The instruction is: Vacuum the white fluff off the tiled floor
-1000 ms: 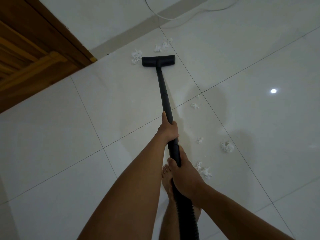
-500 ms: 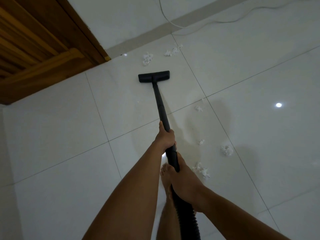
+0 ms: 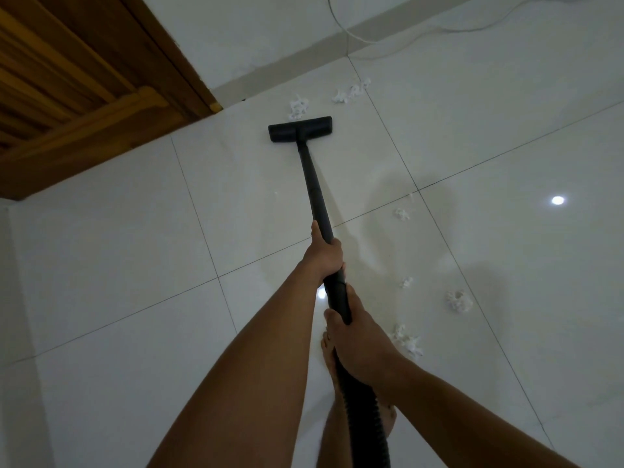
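Note:
A black vacuum wand runs from my hands to its flat floor head, which lies on the white tiled floor. My left hand grips the wand higher up. My right hand grips it lower, where the ribbed hose begins. A clump of white fluff lies just beyond the head, and another clump sits farther right near the wall. More fluff lies to the right of the wand: small bits, a bigger tuft and a scatter beside my right hand.
A wooden door and frame fill the upper left. The skirting of the wall runs behind the fluff, with a white cable trailing across it. My bare foot stands under the hose. A ceiling light reflects on the tile.
The floor head was pulled back from the fluff by the wall, then pushed forward again until it sits just short of the left clump. Both hands keep their grip.

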`<action>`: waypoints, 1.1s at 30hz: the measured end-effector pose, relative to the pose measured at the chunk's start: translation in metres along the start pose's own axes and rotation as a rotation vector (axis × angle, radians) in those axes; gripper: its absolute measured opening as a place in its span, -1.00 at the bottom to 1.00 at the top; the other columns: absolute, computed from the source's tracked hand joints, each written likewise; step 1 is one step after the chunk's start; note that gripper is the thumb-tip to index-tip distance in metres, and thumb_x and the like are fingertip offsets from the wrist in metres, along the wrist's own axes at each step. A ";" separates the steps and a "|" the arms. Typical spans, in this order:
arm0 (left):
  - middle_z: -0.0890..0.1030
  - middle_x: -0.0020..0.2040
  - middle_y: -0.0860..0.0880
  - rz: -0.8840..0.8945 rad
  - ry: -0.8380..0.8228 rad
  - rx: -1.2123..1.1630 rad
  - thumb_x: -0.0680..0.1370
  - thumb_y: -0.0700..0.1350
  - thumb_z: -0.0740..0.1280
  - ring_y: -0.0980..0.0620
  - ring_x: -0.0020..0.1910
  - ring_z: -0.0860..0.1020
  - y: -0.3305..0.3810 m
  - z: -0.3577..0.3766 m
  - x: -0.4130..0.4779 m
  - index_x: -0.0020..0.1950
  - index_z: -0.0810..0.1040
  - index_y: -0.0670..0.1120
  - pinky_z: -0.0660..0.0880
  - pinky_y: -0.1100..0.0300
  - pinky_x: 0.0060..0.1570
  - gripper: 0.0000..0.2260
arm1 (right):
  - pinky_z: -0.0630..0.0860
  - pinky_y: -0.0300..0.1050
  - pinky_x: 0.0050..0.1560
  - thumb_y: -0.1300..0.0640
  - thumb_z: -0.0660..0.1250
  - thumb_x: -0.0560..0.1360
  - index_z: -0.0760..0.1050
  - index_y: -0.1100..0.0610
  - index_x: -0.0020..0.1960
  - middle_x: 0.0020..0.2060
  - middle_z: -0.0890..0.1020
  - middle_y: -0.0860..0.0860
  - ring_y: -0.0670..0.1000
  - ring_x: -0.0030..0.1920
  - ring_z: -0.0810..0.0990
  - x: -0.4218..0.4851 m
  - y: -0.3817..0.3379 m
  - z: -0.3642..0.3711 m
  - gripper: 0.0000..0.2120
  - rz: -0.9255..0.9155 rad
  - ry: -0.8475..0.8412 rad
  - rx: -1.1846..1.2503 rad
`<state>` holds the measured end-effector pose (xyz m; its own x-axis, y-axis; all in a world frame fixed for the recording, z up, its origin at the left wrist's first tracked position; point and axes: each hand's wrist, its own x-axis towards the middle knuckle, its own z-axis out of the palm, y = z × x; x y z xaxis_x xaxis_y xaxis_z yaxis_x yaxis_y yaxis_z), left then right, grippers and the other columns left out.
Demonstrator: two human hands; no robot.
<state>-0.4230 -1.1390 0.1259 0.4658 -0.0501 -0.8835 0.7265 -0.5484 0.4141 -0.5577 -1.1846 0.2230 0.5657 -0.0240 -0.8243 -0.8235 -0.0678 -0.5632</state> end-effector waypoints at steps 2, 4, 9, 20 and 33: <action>0.55 -0.07 -0.18 0.005 0.007 0.013 0.70 -0.04 0.10 -0.07 -0.12 0.56 0.007 -0.006 0.008 0.62 -0.23 0.25 0.56 -0.18 0.23 -0.37 | 0.49 -0.30 -0.48 0.03 0.10 0.71 0.01 -0.15 0.62 -0.24 0.58 0.11 -0.10 -0.52 0.54 0.009 -0.008 0.003 -0.48 0.007 -0.012 0.015; 0.59 0.13 -0.28 0.005 0.006 0.021 0.71 -0.04 0.10 -0.16 0.02 0.62 0.013 -0.010 0.014 0.62 -0.23 0.25 0.54 -0.19 0.26 -0.37 | 0.52 -0.23 -0.44 0.03 0.10 0.71 0.00 -0.16 0.61 -0.22 0.58 0.15 -0.02 -0.45 0.55 0.015 -0.016 0.004 -0.47 0.020 -0.023 0.035; 0.55 0.28 -0.31 0.010 0.003 0.063 0.71 -0.04 0.08 -0.27 0.22 0.60 0.025 -0.021 0.027 0.62 -0.26 0.24 0.53 -0.20 0.27 -0.38 | 0.52 -0.22 -0.44 0.02 0.11 0.71 -0.04 -0.22 0.61 -0.20 0.57 0.17 0.02 -0.38 0.56 0.029 -0.030 0.006 -0.45 0.046 -0.021 0.059; 0.59 0.21 -0.30 0.027 0.006 0.077 0.71 -0.04 0.07 -0.17 0.02 0.62 0.057 -0.043 0.062 0.62 -0.25 0.25 0.54 -0.18 0.26 -0.38 | 0.54 -0.24 -0.45 -0.01 0.13 0.70 0.03 -0.27 0.57 -0.20 0.59 0.13 0.00 -0.36 0.60 0.074 -0.055 0.008 -0.49 0.078 0.006 0.089; 0.53 0.32 -0.31 0.033 0.005 0.099 0.71 -0.05 0.07 -0.29 0.27 0.57 0.073 -0.052 0.076 0.62 -0.25 0.24 0.53 -0.19 0.27 -0.38 | 0.57 -0.18 -0.45 -0.04 0.13 0.69 0.03 -0.33 0.56 -0.19 0.59 0.15 0.01 -0.38 0.60 0.087 -0.072 0.008 -0.48 0.110 -0.001 0.146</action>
<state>-0.3088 -1.1392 0.1005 0.4917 -0.0653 -0.8683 0.6570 -0.6267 0.4192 -0.4495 -1.1738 0.1917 0.4720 -0.0225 -0.8813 -0.8778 0.0804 -0.4721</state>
